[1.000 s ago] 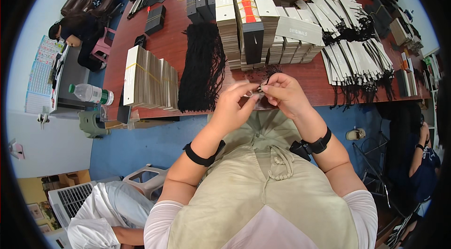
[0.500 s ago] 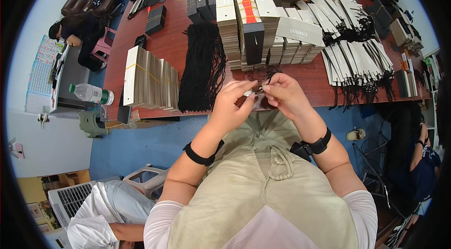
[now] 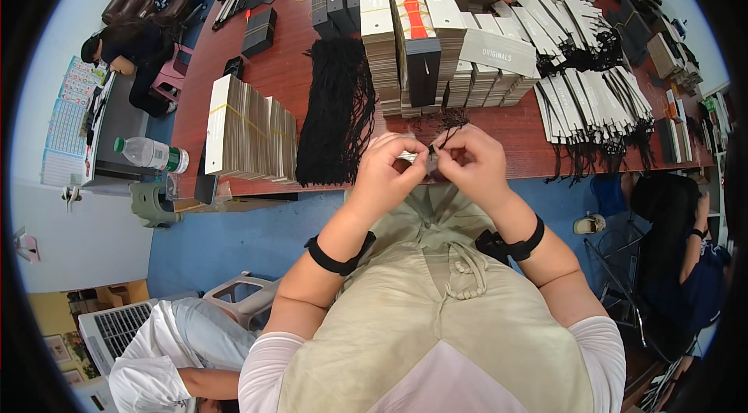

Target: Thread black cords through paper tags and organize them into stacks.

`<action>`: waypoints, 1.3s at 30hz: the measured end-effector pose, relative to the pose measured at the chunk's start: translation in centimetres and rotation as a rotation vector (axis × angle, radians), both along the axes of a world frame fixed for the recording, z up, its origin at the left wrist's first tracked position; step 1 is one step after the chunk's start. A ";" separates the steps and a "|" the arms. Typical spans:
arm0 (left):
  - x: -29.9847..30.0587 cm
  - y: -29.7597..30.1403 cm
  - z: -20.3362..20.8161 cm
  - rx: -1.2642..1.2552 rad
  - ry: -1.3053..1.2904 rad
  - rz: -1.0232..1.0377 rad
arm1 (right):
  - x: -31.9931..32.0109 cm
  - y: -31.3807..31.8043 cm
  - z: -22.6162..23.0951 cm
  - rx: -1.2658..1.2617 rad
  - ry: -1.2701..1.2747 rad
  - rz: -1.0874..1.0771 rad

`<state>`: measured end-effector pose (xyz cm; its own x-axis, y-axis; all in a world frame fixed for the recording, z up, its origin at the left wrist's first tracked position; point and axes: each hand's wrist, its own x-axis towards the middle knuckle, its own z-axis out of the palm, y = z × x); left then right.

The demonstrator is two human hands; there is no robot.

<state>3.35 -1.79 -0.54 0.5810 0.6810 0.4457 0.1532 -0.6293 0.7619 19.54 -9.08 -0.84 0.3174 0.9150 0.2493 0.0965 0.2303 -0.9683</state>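
Observation:
At the table's near edge, my left hand [image 3: 392, 165] and my right hand [image 3: 477, 162] meet fingertip to fingertip, both pinched. Thin black cord [image 3: 452, 126] runs up from the fingertips beside my right hand. A pale sliver of something shows inside the curl of my left fingers, too covered to name. What lies right between the fingertips is small and mostly hidden. Just left of my hands lies a thick bundle of black cords [image 3: 333, 113]. Ahead stand banded stacks of white card tags [image 3: 378, 43], with a red-handled tool [image 3: 413, 17] on one.
White tags with black cords [image 3: 596, 105] fan out on the right of the red-brown table [image 3: 292, 12]. A banded tag stack [image 3: 245, 128] stands left, near dark boxes [image 3: 259, 31]. A bottle [image 3: 152, 154] is beyond the left edge. Other people sit left, lower left and right.
My right hand has turned inward, and its fingertips have come up against those of my left hand. The black cord now stands higher beside it. The stacks have not moved.

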 end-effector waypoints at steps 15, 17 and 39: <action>0.2 0.1 -0.3 -0.515 -0.223 -0.165 | 0.0 0.4 0.8 0.413 -0.486 -0.096; 0.1 0.1 -0.3 -0.494 -0.205 -0.149 | 0.1 0.4 0.6 0.416 -0.498 -0.098; -0.8 0.2 0.6 -0.509 -0.153 -0.140 | 2.2 -0.5 2.3 -0.471 0.246 0.466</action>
